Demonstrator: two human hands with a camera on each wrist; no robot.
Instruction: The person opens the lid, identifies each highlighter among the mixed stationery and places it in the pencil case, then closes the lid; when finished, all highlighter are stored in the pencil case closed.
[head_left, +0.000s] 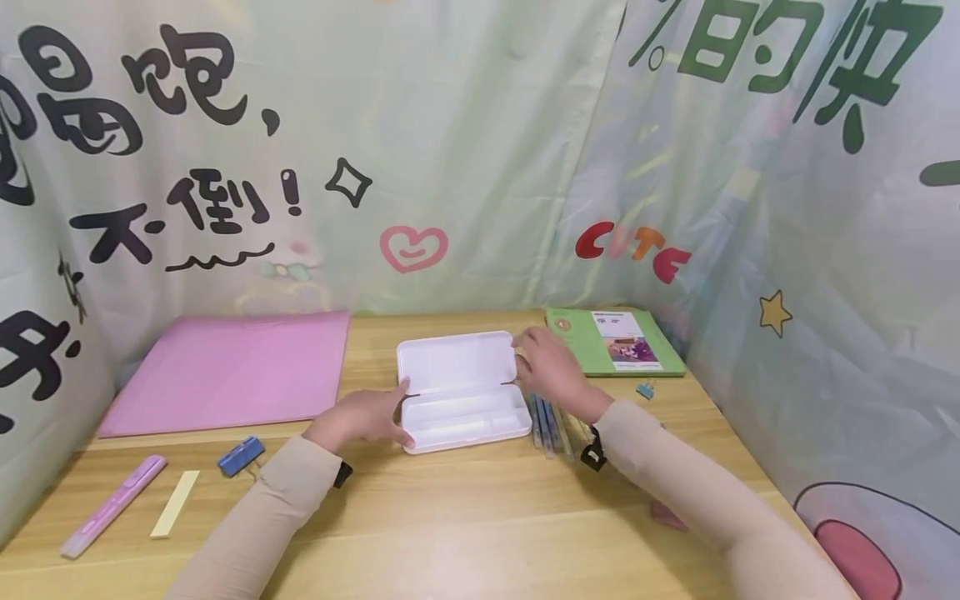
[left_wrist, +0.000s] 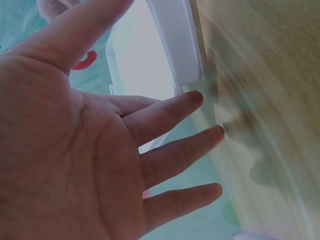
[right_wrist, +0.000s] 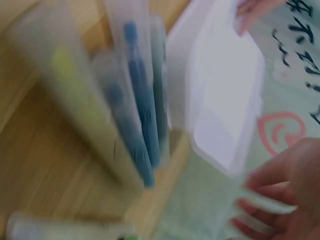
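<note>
A white pencil case (head_left: 446,421) stands open in the middle of the table, its lid (head_left: 457,363) tipped back and its compartments bare. At its left side is my left hand (head_left: 367,417), thumb by the front corner and fingers spread out straight in the left wrist view. My right hand (head_left: 553,372) is beside the lid's right edge, fingers loosely bent; the right wrist view shows this hand blurred, a little off the lid. Several pens (right_wrist: 142,100) with blue and yellow parts lie right of the case, partly under my right arm.
Back left lies a pink sheet (head_left: 232,371); back right, a green book (head_left: 577,342) with a small blue clip (head_left: 645,390) in front. Nearer left are a larger blue binder clip (head_left: 241,456), a pink cutter-like tool (head_left: 112,508) and a pale yellow strip (head_left: 176,504). Printed curtains surround the table.
</note>
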